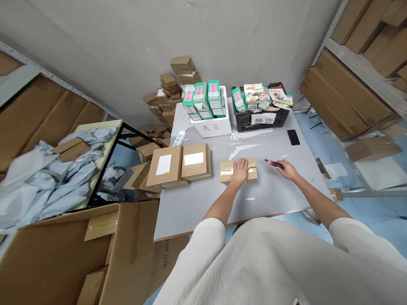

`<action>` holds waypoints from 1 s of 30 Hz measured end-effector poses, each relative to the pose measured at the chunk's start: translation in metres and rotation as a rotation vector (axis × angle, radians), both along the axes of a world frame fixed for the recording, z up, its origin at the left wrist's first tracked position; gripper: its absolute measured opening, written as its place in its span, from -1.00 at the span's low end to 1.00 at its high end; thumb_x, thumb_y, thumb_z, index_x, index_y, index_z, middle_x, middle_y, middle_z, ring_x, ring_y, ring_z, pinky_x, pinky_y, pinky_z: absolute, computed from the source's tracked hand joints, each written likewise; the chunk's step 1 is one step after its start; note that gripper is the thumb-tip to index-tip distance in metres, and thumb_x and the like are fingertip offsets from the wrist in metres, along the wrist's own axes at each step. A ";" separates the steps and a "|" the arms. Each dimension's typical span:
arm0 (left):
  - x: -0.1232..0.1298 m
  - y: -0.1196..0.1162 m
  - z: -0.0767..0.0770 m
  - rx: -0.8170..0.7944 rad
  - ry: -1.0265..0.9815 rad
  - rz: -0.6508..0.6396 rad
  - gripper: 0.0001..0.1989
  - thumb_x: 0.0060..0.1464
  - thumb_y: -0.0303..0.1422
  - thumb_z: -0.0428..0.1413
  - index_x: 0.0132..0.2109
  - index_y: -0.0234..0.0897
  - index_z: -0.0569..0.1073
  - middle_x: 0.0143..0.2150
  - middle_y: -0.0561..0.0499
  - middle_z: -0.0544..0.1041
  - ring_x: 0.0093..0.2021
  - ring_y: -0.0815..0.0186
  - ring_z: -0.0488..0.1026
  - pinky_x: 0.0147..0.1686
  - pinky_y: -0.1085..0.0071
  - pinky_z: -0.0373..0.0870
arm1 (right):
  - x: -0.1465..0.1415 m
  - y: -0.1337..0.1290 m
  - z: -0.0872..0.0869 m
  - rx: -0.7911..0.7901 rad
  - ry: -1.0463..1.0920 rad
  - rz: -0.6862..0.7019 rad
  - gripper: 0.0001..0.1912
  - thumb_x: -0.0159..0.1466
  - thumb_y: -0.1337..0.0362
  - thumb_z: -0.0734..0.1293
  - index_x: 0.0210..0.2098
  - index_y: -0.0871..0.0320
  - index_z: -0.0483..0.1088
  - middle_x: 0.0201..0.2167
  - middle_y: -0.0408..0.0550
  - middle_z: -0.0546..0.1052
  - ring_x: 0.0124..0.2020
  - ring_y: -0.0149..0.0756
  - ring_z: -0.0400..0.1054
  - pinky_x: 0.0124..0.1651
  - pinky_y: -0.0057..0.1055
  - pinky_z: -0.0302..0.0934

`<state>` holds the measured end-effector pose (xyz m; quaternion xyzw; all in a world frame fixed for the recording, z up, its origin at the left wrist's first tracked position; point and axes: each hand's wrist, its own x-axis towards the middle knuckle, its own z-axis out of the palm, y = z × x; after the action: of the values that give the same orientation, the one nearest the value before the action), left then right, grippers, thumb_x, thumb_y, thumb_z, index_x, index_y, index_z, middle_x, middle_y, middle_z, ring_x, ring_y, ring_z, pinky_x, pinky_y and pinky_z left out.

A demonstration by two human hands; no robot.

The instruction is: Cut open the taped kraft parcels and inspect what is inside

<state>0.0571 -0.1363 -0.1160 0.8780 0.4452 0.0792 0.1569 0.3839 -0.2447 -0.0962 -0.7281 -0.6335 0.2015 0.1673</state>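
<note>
On the grey table, my left hand (241, 170) lies across a small cardboard box (225, 171) with shiny tape along its top. Its fingers are close together and reach the box's far edge, holding it against the table. To the right, my right hand (288, 170) is closed around a red and black utility knife (274, 163). The knife's blade points left, towards the box but apart from it. Two larger cardboard boxes (197, 171) with white labels stand side by side to the left of the small box.
At the table's (190, 212) back stand a white foam box (212, 128) of green-and-pink cartons and a black crate (243, 123) of books and cartons. A phone (293, 137) lies right; a power strip (179, 138) lies left. A large open carton (136, 250) stands front left.
</note>
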 end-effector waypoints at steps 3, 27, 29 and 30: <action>0.000 -0.005 0.002 0.011 0.002 0.018 -0.37 0.51 -0.30 -0.18 0.60 -0.36 0.22 0.60 -0.35 0.26 0.63 -0.12 0.12 0.59 -0.26 -0.10 | -0.013 0.008 -0.009 -0.062 -0.004 -0.102 -0.61 0.46 0.11 0.35 0.18 0.10 0.56 0.08 0.13 0.61 0.07 -0.01 0.51 0.09 -0.24 0.37; -0.008 -0.019 0.002 0.003 0.042 0.058 -0.32 0.49 -0.26 -0.15 0.64 -0.35 0.12 0.65 -0.26 0.17 0.68 -0.02 0.00 0.65 -0.18 -0.24 | -0.018 0.007 -0.090 -0.436 -0.129 -0.529 -0.53 0.47 0.01 0.32 0.22 0.17 0.38 0.22 0.29 0.45 0.24 0.14 0.37 0.24 -0.02 0.30; -0.010 -0.017 0.003 -0.023 0.015 0.044 -0.31 0.47 -0.28 -0.14 0.65 -0.33 0.09 0.66 -0.25 0.15 0.68 -0.03 -0.02 0.65 -0.19 -0.21 | -0.025 0.014 -0.080 -0.314 -0.104 -0.459 -0.58 0.50 0.05 0.25 0.21 0.16 0.42 0.21 0.29 0.46 0.25 0.15 0.36 0.28 0.02 0.28; -0.011 -0.016 0.005 -0.037 -0.001 0.037 -0.31 0.47 -0.30 -0.14 0.64 -0.32 0.09 0.66 -0.25 0.15 0.68 -0.03 -0.02 0.64 -0.19 -0.19 | -0.031 0.019 -0.074 -0.241 -0.075 -0.399 -0.59 0.51 0.07 0.22 0.21 0.15 0.43 0.20 0.29 0.47 0.24 0.15 0.37 0.29 0.02 0.28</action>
<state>0.0458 -0.1520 -0.1111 0.8667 0.4625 0.0744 0.1717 0.3526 -0.2253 -0.1698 -0.8605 -0.4545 0.2112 0.0921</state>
